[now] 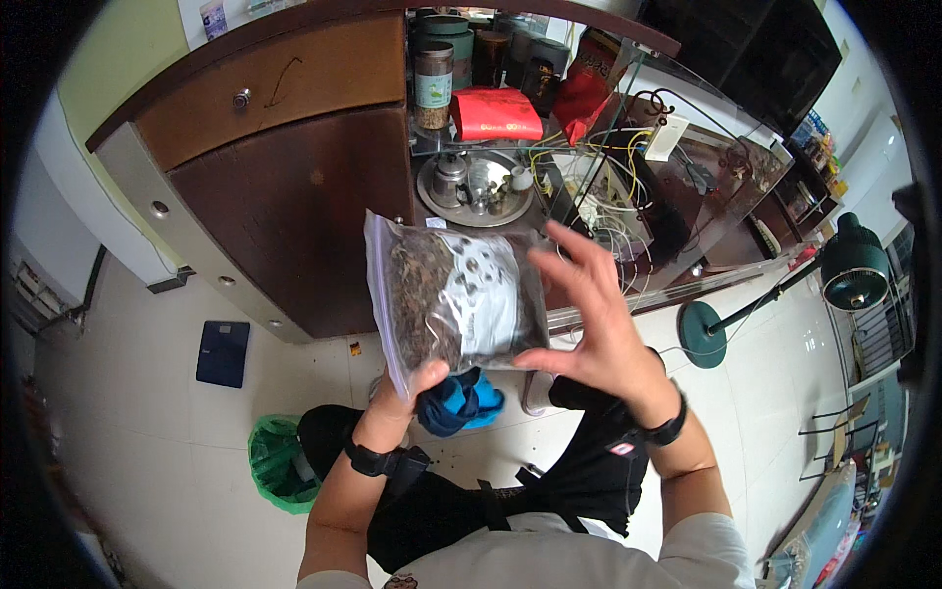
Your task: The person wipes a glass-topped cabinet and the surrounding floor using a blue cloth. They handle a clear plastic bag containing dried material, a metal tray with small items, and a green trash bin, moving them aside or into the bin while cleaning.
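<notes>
My left hand (419,383) grips the lower left corner of a clear zip bag (416,294) filled with dark dried leaves, its thumb over the front. Inside the bag, a white printed sheet or packet (486,309) lies against the leaves. The bag's lilac zip edge faces left. My right hand (581,294) is spread at the bag's right side, fingers apart, its thumb near the lower right corner; whether it touches the plastic I cannot tell. Behind the bag, a round metal tray (508,209) with a small pot (450,177) stands in the cabinet.
Jars, a red packet (497,114) and tins fill the glass shelf (471,149). Cables (611,213) tangle at the right. A green-lined bin (268,471), blue cloth (460,405), dark scale (223,353) and green standing fan (854,265) are on the floor.
</notes>
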Available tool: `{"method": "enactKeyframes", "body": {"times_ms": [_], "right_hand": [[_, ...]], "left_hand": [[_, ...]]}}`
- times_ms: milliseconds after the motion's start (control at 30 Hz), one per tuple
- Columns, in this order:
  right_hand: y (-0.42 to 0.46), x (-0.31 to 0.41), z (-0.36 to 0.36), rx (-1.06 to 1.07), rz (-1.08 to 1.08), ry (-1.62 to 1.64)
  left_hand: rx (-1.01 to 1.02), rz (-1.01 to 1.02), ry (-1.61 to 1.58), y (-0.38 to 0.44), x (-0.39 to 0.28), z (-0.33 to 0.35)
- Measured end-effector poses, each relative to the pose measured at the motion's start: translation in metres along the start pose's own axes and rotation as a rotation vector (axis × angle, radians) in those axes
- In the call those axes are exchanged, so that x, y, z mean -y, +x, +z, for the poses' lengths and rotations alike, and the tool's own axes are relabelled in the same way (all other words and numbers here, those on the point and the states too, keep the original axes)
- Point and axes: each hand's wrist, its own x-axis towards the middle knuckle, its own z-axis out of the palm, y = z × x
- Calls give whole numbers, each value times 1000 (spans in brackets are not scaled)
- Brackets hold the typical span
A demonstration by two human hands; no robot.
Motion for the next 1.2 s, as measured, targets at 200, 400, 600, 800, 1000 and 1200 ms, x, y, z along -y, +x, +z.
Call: {"method": "enactKeyframes", "body": {"times_ms": [200, 400, 600, 800, 1000, 1200], "right_hand": [[34, -11, -14, 526, 91, -11], [27, 2, -3, 246, -17, -274], [21, -21, 18, 131, -16, -190], [72, -73, 3, -135, -43, -295], [178, -130, -22, -309, -156, -600], [224, -174, -17, -346, -276, -748]], "left_hand": [[173, 138, 32, 15, -11, 5], [210, 226, -104, 32, -12, 0], [387, 333, 204, 66, -4, -14], [335, 155, -19, 95, -7, 9], [321, 44, 19, 111, 18, -15], [285, -91, -3, 114, 24, -26]]}}
